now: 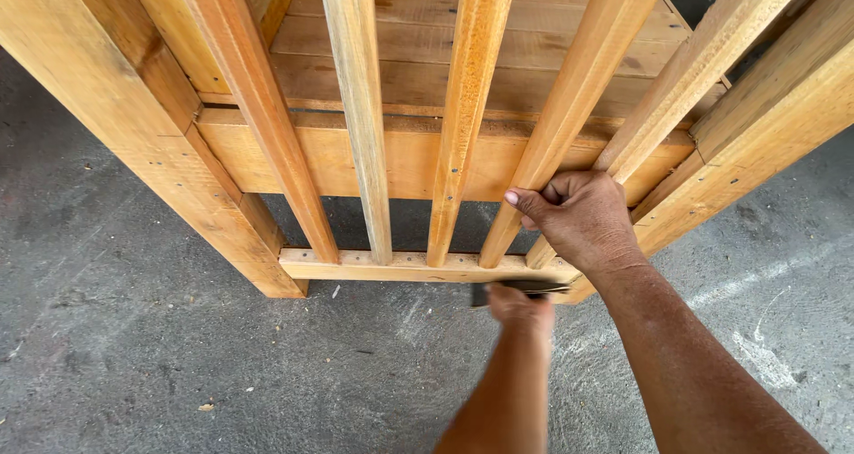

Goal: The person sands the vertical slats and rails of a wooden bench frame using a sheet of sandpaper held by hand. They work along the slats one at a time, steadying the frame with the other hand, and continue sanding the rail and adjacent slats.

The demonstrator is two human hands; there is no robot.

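I see a pale orange-yellow slatted wooden frame point(409, 156), rough-sawn, with visible grain, knots and small dark nail heads along its cross rail. Five narrow square-edged slats run down to a thin bottom wooden rail point(374, 265) that sits just above the floor. Thick corner posts stand at left and right; planks form a deck behind the slats.

The right hand point(583, 218) is curled around the lower end of the fifth light wooden slat point(663, 107), fingers wrapped behind it, thumb pressed flat along the front, close to the fourth slat point(569, 107). Grip is clamped on the wood.

The left hand point(520, 307) is below the bottom rail, closed around a flat dark grey tool point(520, 289) held level and touching the rail's underside. I cannot tell what kind of tool it is; only a thin dark edge shows.

The floor is grey rough concrete point(133, 356), mottled, with pale scuff marks and scattered wood chips. Gaps between slats are narrow at the rail and widen upward. Open floor lies left of the forearms and in front of the frame.
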